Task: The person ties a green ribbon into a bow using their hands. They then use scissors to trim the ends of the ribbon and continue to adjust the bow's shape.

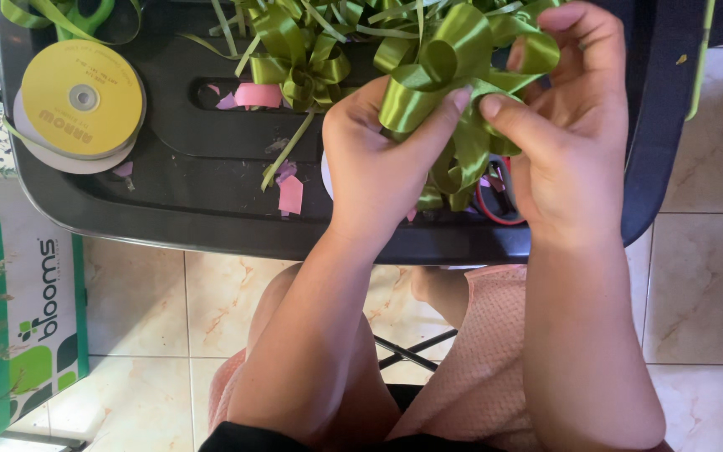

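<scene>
Left hand (374,172) and right hand (571,134) both pinch a green ribbon bow (453,79) between thumb and fingers, above the black table (194,197). Yellow ribbon spool (83,99) lies at nine o'clock.

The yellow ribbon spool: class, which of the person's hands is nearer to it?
Left. The left hand pinches the green ribbon bow, nearer the yellow ribbon spool; the right hand holds the bow's far side.

A home craft corner or small florist's workspace: a black plastic worktop (169,201) strewn with green ribbon bows (303,59), a yellow ribbon spool (83,98), pink paper scraps (290,194), over marbled floor tiles (705,276).
</scene>
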